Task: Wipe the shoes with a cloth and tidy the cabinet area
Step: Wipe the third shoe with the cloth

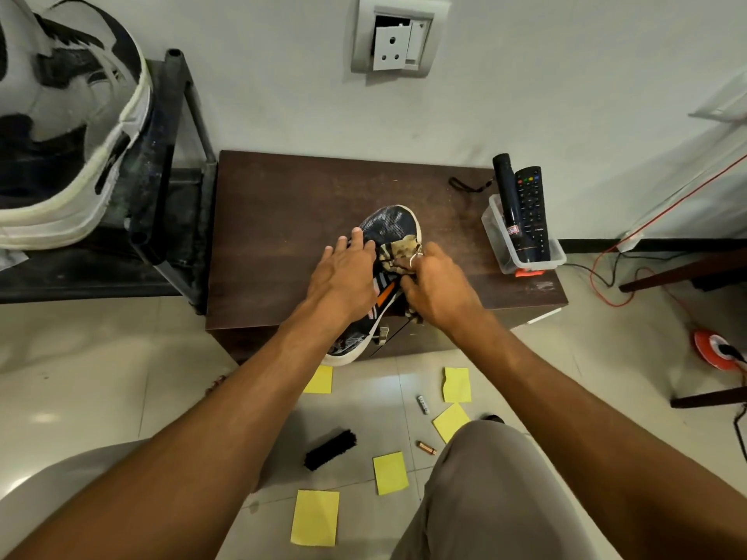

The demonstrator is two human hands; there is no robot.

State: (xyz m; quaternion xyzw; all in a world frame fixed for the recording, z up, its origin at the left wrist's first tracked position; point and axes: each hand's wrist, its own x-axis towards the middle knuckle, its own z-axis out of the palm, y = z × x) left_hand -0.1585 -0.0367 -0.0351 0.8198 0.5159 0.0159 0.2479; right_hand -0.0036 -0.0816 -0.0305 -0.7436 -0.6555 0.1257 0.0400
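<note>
A dark blue sneaker (390,224) with orange and grey stripes and a white sole lies on the brown cabinet top (283,220), its heel sticking out over the front edge. My left hand (343,272) presses flat on the shoe's left side, holding it steady. My right hand (438,284) is closed on a stained yellowish cloth (400,252) and holds it against the shoe's upper near the toe. A ring shows on one finger.
A clear plastic box (497,240) holding a remote and a black torch stands at the cabinet's right end. On the floor lie several yellow sticky notes (315,517), a black brush (330,448) and two batteries (426,446). A black-and-white shoe (72,127) sits on a dark rack, left.
</note>
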